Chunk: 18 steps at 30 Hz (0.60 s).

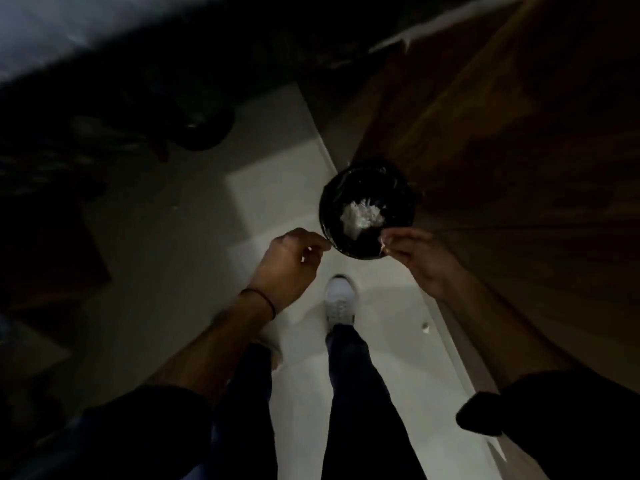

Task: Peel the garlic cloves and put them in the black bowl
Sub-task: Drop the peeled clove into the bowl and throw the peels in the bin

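Head view | right hand (419, 262) grip pinched on pale scraps (382, 242) at black-lined bin (326, 206) rim | left hand (290, 262) curled beside bin, hold unclear in dimness

You wore the single camera on your head, and it looked almost straight down along your own body. Your legs (360, 393) and one white shoe (341, 299) stood in the lower middle of the view, on the pale floor (277, 209) far below the lens. Your left hand (291, 258) and right hand (415, 261) reached into the centre, nearer to the camera than the floor. The wide lens bent the edges, so the wooden panel (519, 168) on your right leaned inward. The view was dark and a little blurred.
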### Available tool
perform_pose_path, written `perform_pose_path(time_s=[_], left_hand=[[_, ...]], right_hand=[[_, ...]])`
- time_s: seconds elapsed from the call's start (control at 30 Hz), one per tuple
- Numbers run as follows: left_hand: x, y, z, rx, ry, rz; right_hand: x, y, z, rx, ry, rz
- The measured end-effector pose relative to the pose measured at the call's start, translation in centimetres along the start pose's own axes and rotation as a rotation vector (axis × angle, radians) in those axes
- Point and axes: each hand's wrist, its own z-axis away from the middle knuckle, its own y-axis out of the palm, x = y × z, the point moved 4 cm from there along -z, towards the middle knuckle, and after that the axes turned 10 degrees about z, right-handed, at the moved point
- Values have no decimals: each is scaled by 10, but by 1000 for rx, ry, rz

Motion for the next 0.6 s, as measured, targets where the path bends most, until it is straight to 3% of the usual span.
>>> perform_pose_path(time_s=[0.23, 0.4, 0.6], left_hand=[[93, 87, -111, 99, -53, -44], [151, 128, -178, 84, -49, -41], [184, 146, -212, 25, -75, -80]], right_hand=[[-75, -30, -139, -64, -92, -10], [-116, -25, -228, -241, -90, 167], [-132, -12, -268, -372, -374, 847]])
